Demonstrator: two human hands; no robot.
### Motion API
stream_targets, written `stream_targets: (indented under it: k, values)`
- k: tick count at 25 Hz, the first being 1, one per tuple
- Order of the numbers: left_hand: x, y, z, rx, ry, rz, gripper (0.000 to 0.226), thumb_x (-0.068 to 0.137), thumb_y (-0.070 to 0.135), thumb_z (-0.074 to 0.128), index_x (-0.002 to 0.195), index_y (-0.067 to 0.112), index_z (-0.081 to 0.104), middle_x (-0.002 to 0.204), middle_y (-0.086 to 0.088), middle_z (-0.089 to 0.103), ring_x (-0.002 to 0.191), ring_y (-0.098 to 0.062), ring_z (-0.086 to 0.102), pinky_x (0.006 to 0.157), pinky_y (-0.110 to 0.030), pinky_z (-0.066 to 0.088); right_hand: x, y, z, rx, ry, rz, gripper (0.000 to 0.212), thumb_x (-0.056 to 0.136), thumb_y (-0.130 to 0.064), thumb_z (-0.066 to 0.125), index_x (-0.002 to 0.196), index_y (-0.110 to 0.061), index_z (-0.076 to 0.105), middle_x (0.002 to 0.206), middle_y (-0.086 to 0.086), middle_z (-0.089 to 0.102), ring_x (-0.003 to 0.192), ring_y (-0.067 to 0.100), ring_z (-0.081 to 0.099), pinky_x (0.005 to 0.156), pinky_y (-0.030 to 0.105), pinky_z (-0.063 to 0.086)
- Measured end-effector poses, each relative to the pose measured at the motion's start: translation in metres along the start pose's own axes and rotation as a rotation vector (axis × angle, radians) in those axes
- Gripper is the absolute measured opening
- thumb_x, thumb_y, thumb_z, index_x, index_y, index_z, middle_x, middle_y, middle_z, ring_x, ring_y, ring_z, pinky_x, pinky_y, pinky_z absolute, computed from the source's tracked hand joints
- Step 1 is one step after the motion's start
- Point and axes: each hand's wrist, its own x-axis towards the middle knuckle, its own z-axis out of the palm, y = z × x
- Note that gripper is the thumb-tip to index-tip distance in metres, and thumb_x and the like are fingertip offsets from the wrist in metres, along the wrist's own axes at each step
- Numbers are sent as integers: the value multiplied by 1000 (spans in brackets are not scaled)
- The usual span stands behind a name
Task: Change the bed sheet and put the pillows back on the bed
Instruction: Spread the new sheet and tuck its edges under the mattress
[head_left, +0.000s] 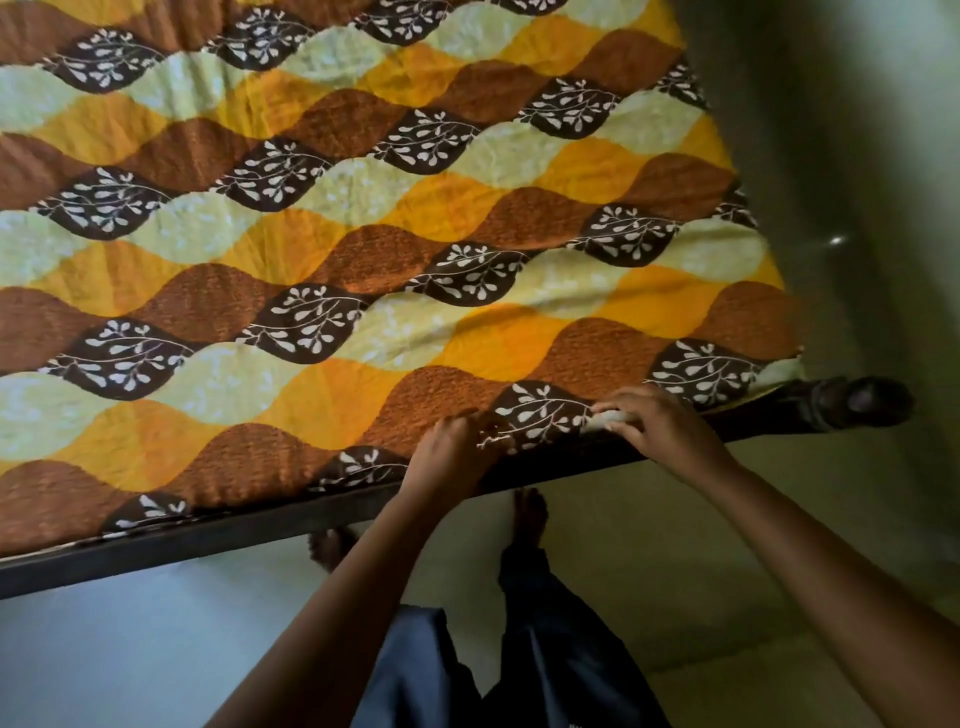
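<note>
From nine o'clock across to two o'clock, the bed sheet lies spread flat over the bed and fills most of the view. It is a woven cotton-like cloth with fine creases. Its print runs in wavy bands of leaf-shaped patches: rust brown with a ribbed grain, bright orange-yellow, pale mottled cream, and dark brown carrying white sprigs of oval leaves.

Toward five o'clock from the centre, both hands work at the near edge of the sheet, close together but apart. The left hand has its fingers curled into the cloth, bunching a small fold of a dark sprig patch right at the edge. The right hand, at about four o'clock, reaches leftward with thumb above and fingers below, pinching a pale rolled strip at the sheet's border. Whether that strip is the hem's underside or something beneath it cannot be told.

Under the edge, a dark, straight, smooth bed rail slants from eight o'clock up to four o'clock, ending in a rounded, turned bedpost knob.

At six o'clock, dark blue trousers of slightly shiny fabric hang over bare feet, which stand on a pale, smooth floor just beside the rail.
</note>
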Motion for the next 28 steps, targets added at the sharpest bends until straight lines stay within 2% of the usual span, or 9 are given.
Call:
stream_targets:
  k: [3,5,8,12,14,18,23,25,28]
  values:
    - [13,20,23,85,21,89,27,84,28,66,106,12,67,105,-6,65,87,-22,62,67,-33,50,20,29,-11,-160,-154,-198,41,74,-14,77,114,-15,67,113,7,66,105,24,61,87,36,51]
    - [21,30,33,135,32,136,27,82,25,69,104,10,68,104,-8,65,88,-24,62,67,-33,50,30,30,-10,-297,-252,-341,32,82,-12,68,114,-14,66,110,8,67,101,25,62,85,36,52]
    - [32,35,34,200,-1,119,28,85,24,66,109,10,67,109,-9,64,94,-23,60,72,-30,48,39,29,-15,-328,-351,-305,27,93,-10,48,112,-15,66,108,9,66,99,26,61,83,32,50]
    - [37,44,29,451,-119,158,28,89,17,59,115,8,64,121,-11,59,110,-26,54,83,-31,45,37,28,-23,-371,-409,-370,31,90,-6,54,118,-16,63,111,5,67,94,17,62,77,26,49]
    - [32,43,34,414,-119,207,28,81,6,63,109,1,66,112,-17,62,102,-35,59,77,-36,50,37,25,-26,-358,-471,-343,26,91,-10,56,114,-17,65,106,5,68,78,10,60,71,24,46]
    - [29,37,34,314,-250,-93,23,97,13,45,115,4,54,111,-12,61,85,-19,61,61,-22,39,42,24,-27,-263,-514,-244,17,90,-15,60,104,-17,69,102,3,69,70,8,52,74,27,49]
    - [41,44,23,42,-423,-344,35,102,28,26,114,8,52,77,-3,51,61,-9,43,55,-17,34,43,22,-23,-211,-586,-126,26,97,-22,48,100,-6,69,95,10,69,61,8,46,61,22,40]
    - [42,49,21,-167,-494,-425,47,101,38,19,134,14,41,102,-10,56,92,-20,53,78,-26,41,40,20,-24,-200,-688,-65,46,101,-37,33,89,-3,62,89,9,61,83,18,53,80,27,42]
    - [41,65,22,-256,-526,-419,52,101,39,15,147,17,22,151,-9,26,140,-26,21,111,-35,18,32,24,-17,-244,-789,-23,61,100,-48,13,136,-9,44,142,16,41,135,30,34,107,41,28]
